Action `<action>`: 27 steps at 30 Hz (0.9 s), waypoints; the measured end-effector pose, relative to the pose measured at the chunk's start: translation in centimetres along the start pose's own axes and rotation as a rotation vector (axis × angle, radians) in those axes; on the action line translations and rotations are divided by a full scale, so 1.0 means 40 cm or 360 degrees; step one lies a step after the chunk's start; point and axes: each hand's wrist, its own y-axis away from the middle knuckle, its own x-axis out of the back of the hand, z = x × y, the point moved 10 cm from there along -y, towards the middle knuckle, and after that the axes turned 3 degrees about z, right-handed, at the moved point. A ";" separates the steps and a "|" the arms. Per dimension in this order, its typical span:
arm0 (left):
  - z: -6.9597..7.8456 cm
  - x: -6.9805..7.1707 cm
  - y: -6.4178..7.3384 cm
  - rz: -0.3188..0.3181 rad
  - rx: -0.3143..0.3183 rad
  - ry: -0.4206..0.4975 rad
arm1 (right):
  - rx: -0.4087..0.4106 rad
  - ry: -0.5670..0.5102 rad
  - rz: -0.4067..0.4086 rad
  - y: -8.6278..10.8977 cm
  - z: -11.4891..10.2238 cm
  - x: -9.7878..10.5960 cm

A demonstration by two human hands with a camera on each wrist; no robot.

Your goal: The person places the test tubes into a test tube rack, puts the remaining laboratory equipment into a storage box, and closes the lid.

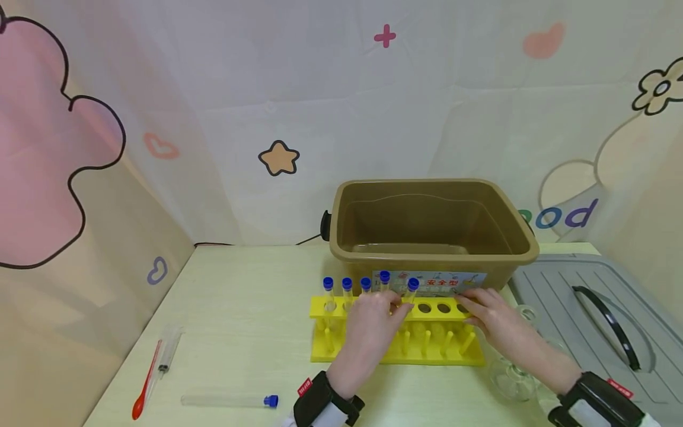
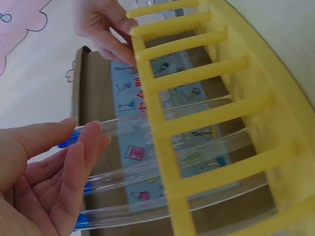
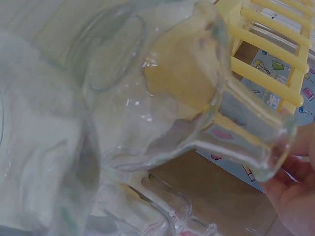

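On my head feed, the left hand (image 1: 368, 329) is at the yellow test-tube rack (image 1: 434, 318), its thumb and fingertips narrowed beside the upper end of the rightmost capped tube (image 1: 412, 286); I cannot tell whether they pinch it. The right hand (image 1: 493, 314) grips the rack's right end between thumb and fingers, which my left wrist view confirms.

I count five blue caps in a row over the rack's left part; the three holes nearest the right hand hold no tube. Near the right forearm I make out clear glass flasks (image 1: 511, 381), one large in my right wrist view. Behind the rack sits an open brown bin (image 1: 427, 258) with a printed label (image 1: 453, 279); right of it lies a grey lid (image 1: 565, 308) with a black handle (image 1: 610, 329). Left on the table (image 1: 256, 320) are a loose blue-capped tube (image 1: 229, 401), a red spoon (image 1: 146, 382) and a clear syringe (image 1: 169, 351).
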 end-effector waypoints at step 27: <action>-0.091 0.159 0.124 -0.0494 -0.0271 -0.0386 | 0.0034 -0.0016 0.0064 0.002 -0.004 0.008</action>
